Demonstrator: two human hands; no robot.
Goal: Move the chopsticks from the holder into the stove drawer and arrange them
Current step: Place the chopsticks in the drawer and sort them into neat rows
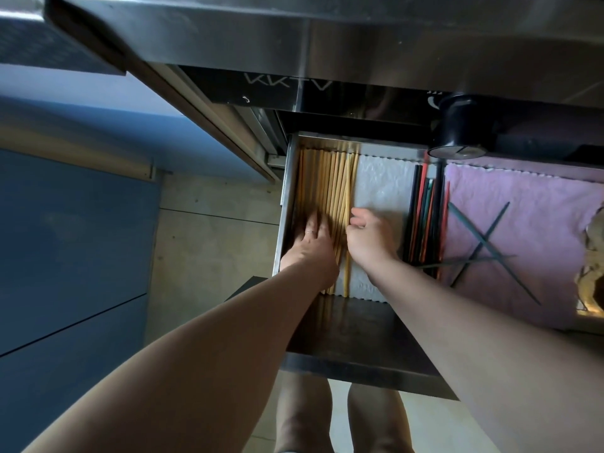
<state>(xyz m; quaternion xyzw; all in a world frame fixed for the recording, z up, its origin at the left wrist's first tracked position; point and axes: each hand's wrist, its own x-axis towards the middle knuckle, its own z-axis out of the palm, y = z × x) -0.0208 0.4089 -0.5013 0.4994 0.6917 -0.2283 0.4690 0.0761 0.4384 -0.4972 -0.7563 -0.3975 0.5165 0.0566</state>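
Note:
The stove drawer point(285, 204) is pulled out below the steel stove front. Several light wooden chopsticks point(330, 181) lie side by side along its left part on a white liner point(382, 184). My left hand point(310, 243) lies flat on the near ends of these chopsticks, fingers spread, a ring on one finger. My right hand point(369, 233) rests just to their right, fingers curled against the outermost wooden chopstick; whether it pinches the stick is unclear. Several dark and red chopsticks point(423, 217) lie along the drawer's right side. No holder is visible.
A black knob point(457, 129) sticks out of the stove front above the drawer's right corner. To the right lies a pink cloth point(523, 230) with crossed dark green sticks point(483, 250) on it. Blue cabinet fronts point(72, 240) stand at the left. My legs show below the drawer.

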